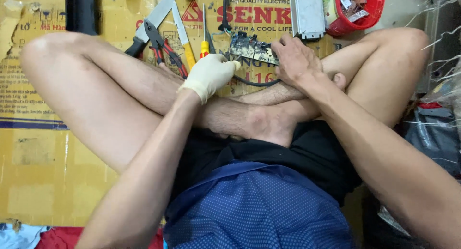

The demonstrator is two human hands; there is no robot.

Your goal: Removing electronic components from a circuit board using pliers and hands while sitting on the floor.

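Blue dotted shirt (259, 210) and black shorts (307, 153) fill the lower view, with crossed bare legs above them. Circuit board (252, 48): dark, with small parts on it, lying on the cardboard sheet (43, 148) on the floor, just beyond the crossed shins. Right hand (294, 61): bare, fingers closed on the board's right end. Left hand (210, 75): in a pale glove, curled shut, its fingertip touching the board's near left corner; whether it pinches anything cannot be told. Black cable (254, 82) loops between both hands. Left of the board: yellow-handled screwdriver (204, 37), red-handled pliers (165, 49), utility knife (182, 35), large blade (151, 21). Beyond: grey metal casing (307, 13), red basket (370, 11).
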